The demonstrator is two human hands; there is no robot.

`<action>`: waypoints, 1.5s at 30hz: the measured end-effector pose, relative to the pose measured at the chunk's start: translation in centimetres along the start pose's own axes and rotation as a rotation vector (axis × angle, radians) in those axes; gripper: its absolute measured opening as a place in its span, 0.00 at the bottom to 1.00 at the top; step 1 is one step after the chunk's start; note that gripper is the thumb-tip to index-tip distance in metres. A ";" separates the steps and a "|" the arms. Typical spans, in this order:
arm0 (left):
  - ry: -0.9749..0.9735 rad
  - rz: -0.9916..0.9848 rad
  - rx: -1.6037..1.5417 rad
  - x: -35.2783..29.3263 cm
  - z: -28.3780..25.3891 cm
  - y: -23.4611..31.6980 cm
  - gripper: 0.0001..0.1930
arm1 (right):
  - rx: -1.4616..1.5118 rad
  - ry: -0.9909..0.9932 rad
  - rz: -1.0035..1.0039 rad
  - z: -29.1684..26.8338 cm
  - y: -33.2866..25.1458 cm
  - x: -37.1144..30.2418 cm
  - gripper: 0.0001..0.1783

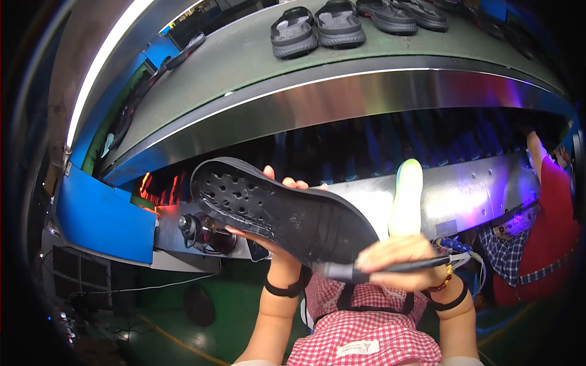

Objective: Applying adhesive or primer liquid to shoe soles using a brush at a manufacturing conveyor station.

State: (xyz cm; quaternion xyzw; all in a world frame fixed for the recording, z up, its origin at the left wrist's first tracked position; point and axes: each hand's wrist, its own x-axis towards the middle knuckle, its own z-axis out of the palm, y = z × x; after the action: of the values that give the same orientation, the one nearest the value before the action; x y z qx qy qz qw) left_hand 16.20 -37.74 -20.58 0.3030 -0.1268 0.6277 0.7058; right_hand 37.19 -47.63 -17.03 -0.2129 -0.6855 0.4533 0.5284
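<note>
A black shoe sole (296,222) lies slantwise across the middle, its holed heel end at the upper left and its inner face toward me. White, wet-looking streaks run along the edge near the holes. My left hand (264,239) grips the sole around its heel half, fingertips showing over the far edge. In my right hand (400,262) is a brush (421,265) with a dark handle, held sideways. Its blurred head meets the sole's near edge toward the toe end. Just beyond that hand, a pale yellow-green, foot-shaped piece (408,198) stands against the metal ledge.
Grey sandals (340,24) stand on the green conveyor belt (244,79) behind a steel rim (274,100). At the left of the metal ledge (366,198) are a dark bottle (210,236) and a phone (257,250). A person in red (537,238) works at the right.
</note>
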 end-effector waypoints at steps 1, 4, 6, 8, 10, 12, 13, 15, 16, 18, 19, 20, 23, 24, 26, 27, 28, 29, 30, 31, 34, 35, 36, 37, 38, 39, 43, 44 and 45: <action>-0.006 0.006 0.021 0.2 0.1 0.1 0.57 | -0.276 0.066 0.010 -0.3 0.0 -0.2 0.11; -0.025 0.032 0.075 0.5 0.6 0.2 0.54 | -0.295 -0.106 0.100 -0.6 0.4 -0.6 0.12; -0.062 0.034 0.051 0.5 0.9 0.3 0.54 | -0.136 -0.134 0.106 -0.8 0.7 -0.8 0.12; -0.059 0.041 0.093 0.5 1.4 0.5 0.54 | 0.236 -0.036 0.145 -1.0 0.8 -0.9 0.13; -0.059 0.061 0.109 0.6 1.7 0.7 0.54 | 0.049 0.119 0.221 -1.2 0.7 -1.0 0.13; -0.082 0.068 0.106 0.8 2.0 0.8 0.54 | -0.180 -0.025 0.173 -1.4 0.6 -1.1 0.12; -0.102 0.065 0.095 0.9 2.0 0.8 0.53 | -0.235 -0.134 0.123 -1.6 0.6 -1.1 0.12; -0.126 0.058 0.090 1.2 2.1 1.0 0.53 | -0.068 -0.185 0.096 -1.9 0.6 -1.1 0.13; -0.132 0.057 0.098 1.3 2.1 1.2 0.54 | 0.072 -0.170 0.097 -2.0 0.6 -1.2 0.14; -0.124 0.055 0.096 1.4 2.0 1.4 0.54 | 0.430 0.005 0.241 -2.1 0.7 -1.4 0.14; -0.107 0.053 0.086 1.4 2.0 1.5 0.55 | 0.178 0.042 0.295 -2.1 0.8 -1.6 0.13; -0.093 0.051 0.075 1.5 2.0 1.5 0.55 | -0.074 0.115 0.246 -2.1 0.8 -1.7 0.13; -0.061 0.064 0.112 1.6 1.9 1.3 0.56 | -0.254 -0.177 0.234 -2.3 0.9 -2.3 0.13; -0.098 0.053 0.102 1.8 2.0 1.3 0.57 | -0.127 -0.180 0.178 -2.4 1.1 -2.4 0.13; -0.113 0.052 0.078 2.2 2.4 1.1 0.59 | 0.207 -0.146 0.096 -3.2 1.3 -2.5 0.13; -0.086 0.055 0.106 2.5 2.6 1.0 0.58 | 0.261 0.005 0.136 -3.1 1.4 -2.7 0.11; -0.081 0.056 0.125 2.8 3.0 1.1 0.58 | 0.083 0.102 0.175 -3.2 1.8 -2.7 0.09; -0.094 0.045 0.157 3.1 3.4 1.2 0.58 | 0.146 0.123 0.272 -3.0 2.0 -2.8 0.09; 0.010 0.027 0.121 3.3 3.9 1.3 0.56 | 0.196 0.152 0.335 -2.6 2.5 -2.8 0.10; 0.092 -0.001 0.100 3.4 4.4 1.6 0.54 | 0.306 0.201 0.319 -2.3 2.6 -3.0 0.10; 0.503 0.043 0.496 2.5 5.5 1.5 0.51 | 0.614 0.325 0.366 -0.7 2.8 -3.4 0.10; 0.441 0.009 0.444 1.8 5.7 0.8 0.52 | 0.753 0.366 0.396 0.0 2.8 -3.5 0.11; 0.346 -0.015 0.415 0.7 5.7 0.3 0.53 | 0.891 0.402 0.421 0.6 2.6 -3.6 0.12; 0.265 0.053 0.430 0.0 5.3 -0.8 0.55 | 0.933 0.444 0.420 1.5 2.8 -3.4 0.13; 0.137 0.095 0.566 -0.9 4.9 -1.9 0.57 | 0.972 0.458 0.422 2.0 2.8 -3.3 0.12; 0.111 0.017 0.420 -1.7 4.3 -2.2 0.57 | 0.931 0.458 0.440 2.5 2.7 -3.3 0.12; 0.071 -0.289 0.130 -4.1 1.9 -2.5 0.55 | 0.414 0.269 0.394 2.4 2.5 -2.9 0.12; 0.138 -0.343 0.073 -4.4 1.4 -2.2 0.54 | 0.264 0.189 0.390 2.0 2.4 -2.9 0.13; 0.152 -0.335 0.026 -4.6 1.0 -1.9 0.49 | 0.132 0.101 0.300 1.6 2.3 -2.6 0.13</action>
State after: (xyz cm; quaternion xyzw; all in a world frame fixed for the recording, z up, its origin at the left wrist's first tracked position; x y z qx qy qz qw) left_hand 17.44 -42.09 -22.84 0.2807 -0.0128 0.5240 0.8040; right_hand 36.24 -49.14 -20.43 -0.3000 -0.5874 0.5600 0.5013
